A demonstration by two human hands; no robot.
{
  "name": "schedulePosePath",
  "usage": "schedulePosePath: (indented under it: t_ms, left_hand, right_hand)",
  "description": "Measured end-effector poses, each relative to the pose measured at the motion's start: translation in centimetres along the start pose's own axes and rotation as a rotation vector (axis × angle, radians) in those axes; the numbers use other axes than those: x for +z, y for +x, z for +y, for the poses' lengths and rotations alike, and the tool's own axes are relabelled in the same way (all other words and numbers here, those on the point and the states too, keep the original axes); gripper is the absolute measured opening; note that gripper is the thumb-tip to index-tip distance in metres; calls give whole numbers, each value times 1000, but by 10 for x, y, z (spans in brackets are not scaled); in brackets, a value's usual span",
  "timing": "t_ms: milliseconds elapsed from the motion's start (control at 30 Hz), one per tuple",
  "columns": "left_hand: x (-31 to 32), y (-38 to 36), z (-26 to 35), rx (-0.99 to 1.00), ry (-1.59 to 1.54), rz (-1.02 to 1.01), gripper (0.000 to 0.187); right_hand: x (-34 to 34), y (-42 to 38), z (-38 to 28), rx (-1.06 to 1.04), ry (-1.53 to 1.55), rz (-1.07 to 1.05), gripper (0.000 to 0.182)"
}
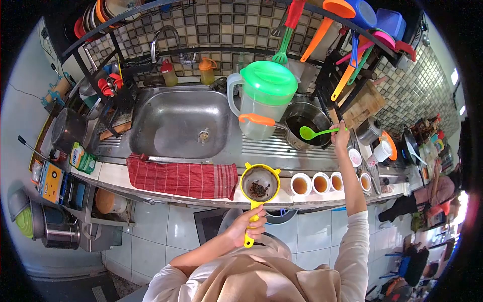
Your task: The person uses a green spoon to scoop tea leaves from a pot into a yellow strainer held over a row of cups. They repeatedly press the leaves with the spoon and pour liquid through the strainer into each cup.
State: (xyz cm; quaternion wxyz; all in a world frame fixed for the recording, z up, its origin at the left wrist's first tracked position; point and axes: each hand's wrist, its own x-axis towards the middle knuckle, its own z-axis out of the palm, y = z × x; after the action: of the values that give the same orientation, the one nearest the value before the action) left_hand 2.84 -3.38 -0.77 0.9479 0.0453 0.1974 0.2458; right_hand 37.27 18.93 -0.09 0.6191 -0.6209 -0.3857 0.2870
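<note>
My left hand [246,226] is wrapped round the handle of a yellow strainer [246,190]. Dark wet leaves [259,189] lie in its mesh, and its bowl is at the counter's front edge. A green ladle [311,133] is gripped near its handle end by my right hand [341,135]. The ladle's bowl is over a steel saucepan [297,138] of dark liquid, whose handle has an orange grip [256,119]. Several white cups [301,184] of amber liquid stand along the counter edge, to the right of the strainer and below my right forearm.
A steel sink [178,126] is at the left, with a red checked towel [183,177] along its front. A clear pitcher with a green lid [269,83] stands behind the saucepan. Utensils hang from the black rack [201,49] above. More cups [381,151] are at the right.
</note>
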Motion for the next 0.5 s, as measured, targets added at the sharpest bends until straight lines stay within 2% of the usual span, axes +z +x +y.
schedulePosePath:
  t_ms: [233,433,500]
  left_hand:
    - [-1,0,-2,8,24,-12,26]
    - [0,-1,-2,-4,-9,11,26]
    - [-1,0,-2,-5,-14,8,26]
  right_hand:
    - [-1,4,-12,23,-7,-38,53]
    - [10,-18,-53,34,41,-70,47]
    - [10,-23,-64,13,61,-167,47]
